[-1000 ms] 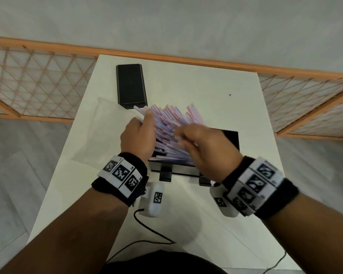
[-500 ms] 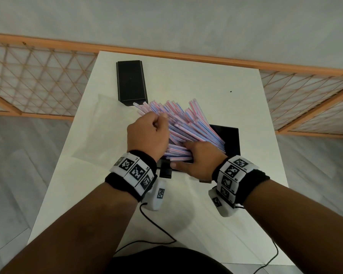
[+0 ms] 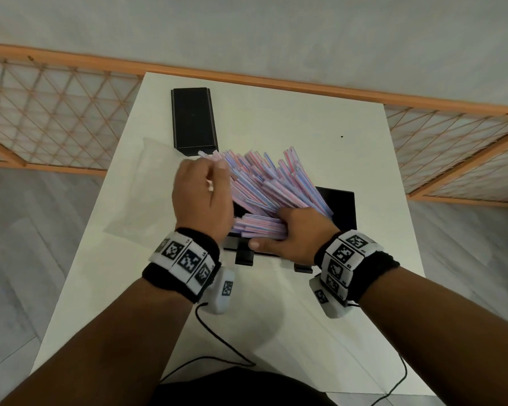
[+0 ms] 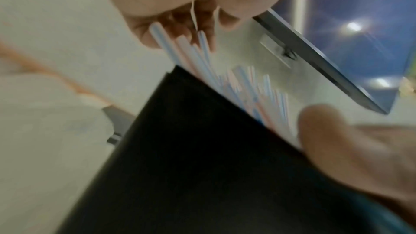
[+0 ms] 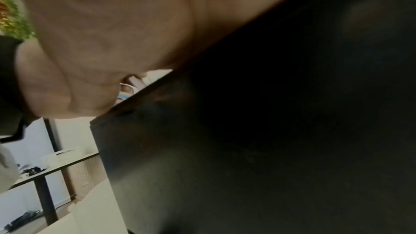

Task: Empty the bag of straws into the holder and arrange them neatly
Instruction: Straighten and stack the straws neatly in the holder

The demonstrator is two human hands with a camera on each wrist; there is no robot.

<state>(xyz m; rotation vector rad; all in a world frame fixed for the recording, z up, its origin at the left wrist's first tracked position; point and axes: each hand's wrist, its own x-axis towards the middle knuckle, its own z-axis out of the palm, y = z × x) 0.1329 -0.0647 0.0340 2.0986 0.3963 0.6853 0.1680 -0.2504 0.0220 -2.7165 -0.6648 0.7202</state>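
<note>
Several pink-and-blue striped straws fan up and out of a black holder at the table's middle. My left hand is curled round the upper ends of the leftmost straws; the left wrist view shows its fingers closed on straw tips above the holder's dark wall. My right hand grips the lower bundle at the holder's near edge, thumb stretched along the front. Its fingers are hidden behind the straws. The right wrist view shows only its palm against the holder.
An empty clear plastic bag lies flat on the white table, left of the holder. A black lid lies at the back left, its near end touching the straw tips. Orange lattice fencing flanks the table. Cables trail near the front edge.
My right hand has dropped from the top of the straws to their base at the holder's front. My left hand has closed round the left straws' upper ends.
</note>
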